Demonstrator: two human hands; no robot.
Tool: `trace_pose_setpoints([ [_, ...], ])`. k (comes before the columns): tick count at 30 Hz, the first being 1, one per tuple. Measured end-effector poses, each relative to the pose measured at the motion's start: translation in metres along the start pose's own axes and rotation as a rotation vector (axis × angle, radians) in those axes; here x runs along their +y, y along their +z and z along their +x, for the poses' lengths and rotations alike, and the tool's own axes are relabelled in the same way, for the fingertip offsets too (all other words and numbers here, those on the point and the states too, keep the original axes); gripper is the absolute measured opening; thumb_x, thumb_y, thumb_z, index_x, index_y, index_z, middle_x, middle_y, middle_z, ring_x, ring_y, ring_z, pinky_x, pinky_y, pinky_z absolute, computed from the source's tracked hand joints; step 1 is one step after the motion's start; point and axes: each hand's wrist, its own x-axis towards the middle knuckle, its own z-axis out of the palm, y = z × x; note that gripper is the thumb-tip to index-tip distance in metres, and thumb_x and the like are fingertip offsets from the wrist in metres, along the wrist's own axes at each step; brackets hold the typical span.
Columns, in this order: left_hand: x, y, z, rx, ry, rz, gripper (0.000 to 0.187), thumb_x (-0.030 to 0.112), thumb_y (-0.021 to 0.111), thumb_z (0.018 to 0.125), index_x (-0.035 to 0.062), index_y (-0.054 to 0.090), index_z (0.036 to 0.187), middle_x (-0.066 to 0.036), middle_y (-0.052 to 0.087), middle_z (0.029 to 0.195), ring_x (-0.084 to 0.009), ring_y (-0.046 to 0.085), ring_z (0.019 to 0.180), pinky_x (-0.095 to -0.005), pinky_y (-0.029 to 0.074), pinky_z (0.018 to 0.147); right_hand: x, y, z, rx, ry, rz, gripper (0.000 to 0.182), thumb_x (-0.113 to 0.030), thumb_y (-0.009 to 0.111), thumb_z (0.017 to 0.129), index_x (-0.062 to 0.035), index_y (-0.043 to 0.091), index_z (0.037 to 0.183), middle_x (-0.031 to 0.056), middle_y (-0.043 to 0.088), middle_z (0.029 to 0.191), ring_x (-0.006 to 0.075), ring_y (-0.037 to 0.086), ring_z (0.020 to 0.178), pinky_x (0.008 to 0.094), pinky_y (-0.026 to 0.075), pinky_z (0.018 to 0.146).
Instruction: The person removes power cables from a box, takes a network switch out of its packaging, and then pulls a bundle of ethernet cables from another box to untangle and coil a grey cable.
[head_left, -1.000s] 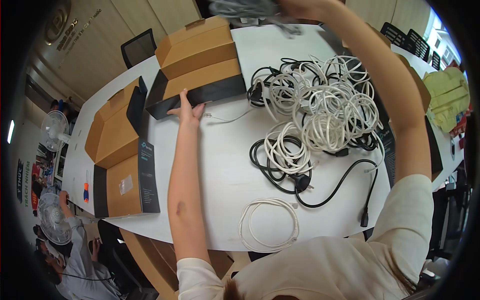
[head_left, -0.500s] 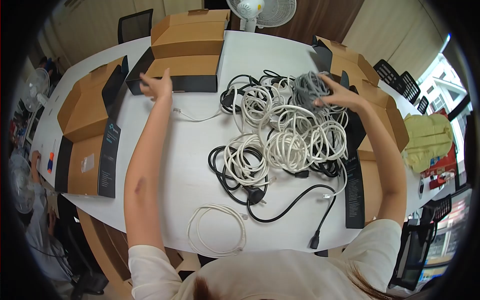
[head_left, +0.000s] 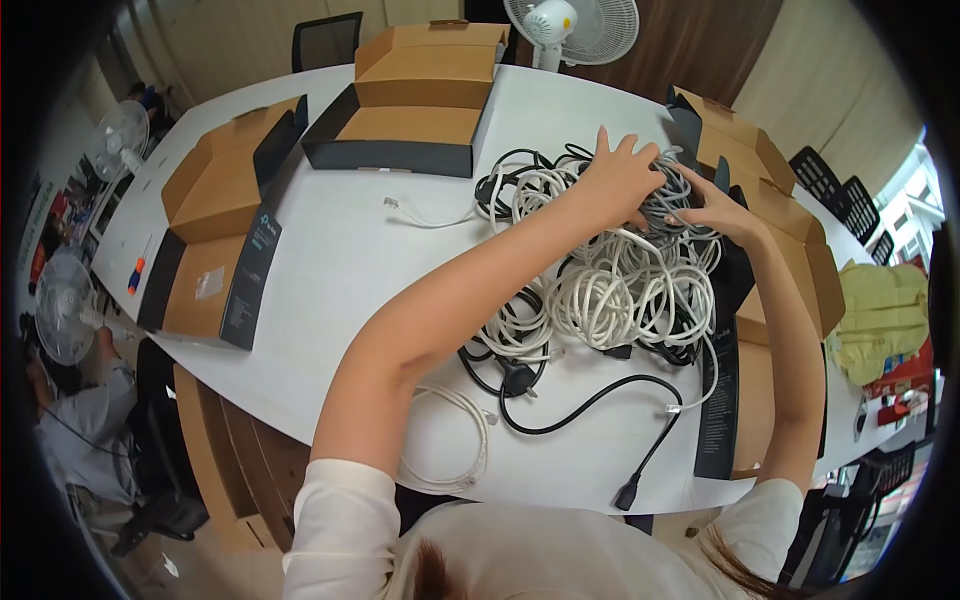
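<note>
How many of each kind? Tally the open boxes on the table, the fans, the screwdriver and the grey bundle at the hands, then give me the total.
Open boxes: 4
Fans: 3
Screwdriver: 1
Grey bundle: 1
Total: 9

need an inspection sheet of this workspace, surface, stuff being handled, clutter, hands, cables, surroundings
Surface: white table, carrying open boxes and heaped cables.
Things handled: grey cable bundle, on the cable heap.
Clutter: screwdriver beside the left box; small clear bag inside that box.
Hands: left hand and right hand both at the grey bundle; grip firmness unclear.
Cables: white and black ones tangled; black plug at the heap's near side; white coil apart, nearer the person.
Surroundings: fan behind the table; yellow cloth at right; another person at left.
</note>
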Motion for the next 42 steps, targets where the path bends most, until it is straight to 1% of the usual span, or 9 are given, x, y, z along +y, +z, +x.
trace_pose_setpoints([
  [2, 0.0, 0.001, 0.003, -0.056, -0.075, -0.131, 0.051, 0.03, 0.081, 0.063, 0.0123, 0.06, 0.106, -0.01, 0.049, 0.126, -0.0301, 0.057, 0.105, -0.0433, 0.049, 0.084, 0.006, -0.009, -0.005, 0.007, -0.027, 0.075, 0.085, -0.03, 0.073, 0.077, -0.006, 0.029, 0.145, 0.0103, 0.046, 0.134, 0.0177, 0.044, 0.121, 0.0304, 0.033, 0.103],
  [4, -0.002, 0.0, -0.005, 0.2, -0.036, -0.148, 0.045, 0.028, 0.08, 0.065, 0.0124, 0.06, 0.102, -0.008, 0.048, 0.126, -0.0297, 0.062, 0.093, -0.0423, 0.052, 0.074, 0.012, -0.022, -0.008, 0.017, -0.016, 0.242, 0.073, -0.032, 0.069, 0.083, -0.0076, 0.035, 0.142, 0.01, 0.047, 0.133, 0.0178, 0.043, 0.123, 0.0317, 0.032, 0.104],
  [12, 0.03, -0.082, -0.121, 0.61, -0.216, -0.123, 0.034, 0.017, 0.08, 0.065, 0.0113, 0.061, 0.092, -0.007, 0.043, 0.138, -0.028, 0.06, 0.099, -0.0365, 0.053, 0.075, 0.023, -0.01, -0.015, 0.12, -0.091, -0.334, 0.059, -0.032, 0.071, 0.083, -0.0107, 0.05, 0.133, 0.0074, 0.054, 0.127, 0.018, 0.052, 0.116, 0.0307, 0.038, 0.1],
  [16, 0.054, -0.095, -0.191, 0.43, -0.401, -0.159, 0.033, 0.016, 0.081, 0.064, 0.0107, 0.062, 0.09, -0.007, 0.041, 0.141, -0.0273, 0.059, 0.1, -0.0354, 0.052, 0.075, -0.009, 0.019, -0.045, 0.291, -0.048, -0.889, 0.057, -0.036, 0.072, 0.079, -0.0165, 0.054, 0.129, 0.0118, 0.048, 0.133, 0.0284, 0.044, 0.126, 0.041, 0.029, 0.105],
  [24, 0.055, -0.051, -0.232, 0.182, -0.41, -0.264, 0.054, 0.01, 0.08, 0.062, 0.0152, 0.058, 0.111, -0.008, 0.036, 0.145, -0.0317, 0.05, 0.12, -0.034, 0.052, 0.085, -0.052, 0.1, -0.163, 0.369, -0.165, -0.739, 0.059, -0.03, 0.07, 0.078, -0.0132, 0.051, 0.131, 0.0134, 0.043, 0.139, 0.0331, 0.039, 0.129, 0.0455, 0.023, 0.109],
  [32, 0.063, -0.066, -0.23, -0.016, -0.328, -0.336, 0.074, 0.028, 0.079, 0.071, 0.024, 0.046, 0.137, -0.019, 0.014, 0.153, -0.0438, 0.018, 0.139, -0.0573, 0.021, 0.109, -0.009, 0.151, -0.269, 0.795, 0.261, -0.952, 0.053, -0.019, 0.066, 0.082, -0.0074, 0.05, 0.131, 0.0135, 0.043, 0.139, 0.0315, 0.04, 0.128, 0.045, 0.025, 0.108],
  [37, 0.072, -0.08, -0.238, 0.019, -0.338, -0.306, 0.07, 0.025, 0.079, 0.071, 0.0144, 0.05, 0.133, -0.018, 0.02, 0.153, -0.0373, 0.018, 0.141, -0.0562, 0.012, 0.112, 0.021, 0.183, -0.287, 1.071, 0.3, -0.536, 0.033, -0.02, 0.067, 0.082, -0.0026, 0.063, 0.11, 0.0169, 0.066, 0.1, 0.0352, 0.061, 0.094, 0.04, 0.046, 0.083],
  [40, 0.037, -0.113, -0.274, 0.168, -0.568, -0.008, 0.064, 0.029, 0.076, 0.075, 0.0178, 0.051, 0.133, -0.013, 0.033, 0.149, -0.0354, 0.022, 0.14, -0.0646, 0.01, 0.108, 0.02, 0.188, -0.286, 1.015, 0.516, -0.826, 0.03, -0.022, 0.067, 0.082, -0.0029, 0.065, 0.106, 0.0183, 0.067, 0.095, 0.0367, 0.062, 0.089, 0.0414, 0.047, 0.077],
  [42, -0.019, -0.13, -0.324, 0.211, -0.851, 0.398, 0.064, 0.033, 0.075, 0.076, 0.0141, 0.051, 0.132, -0.013, 0.038, 0.146, -0.0316, 0.027, 0.139, -0.0668, 0.011, 0.107, 0.039, 0.19, -0.289, 1.089, 0.4, -0.934, 0.029, -0.025, 0.066, 0.084, -0.0036, 0.066, 0.103, 0.0175, 0.068, 0.088, 0.0374, 0.063, 0.079, 0.0438, 0.048, 0.07],
])
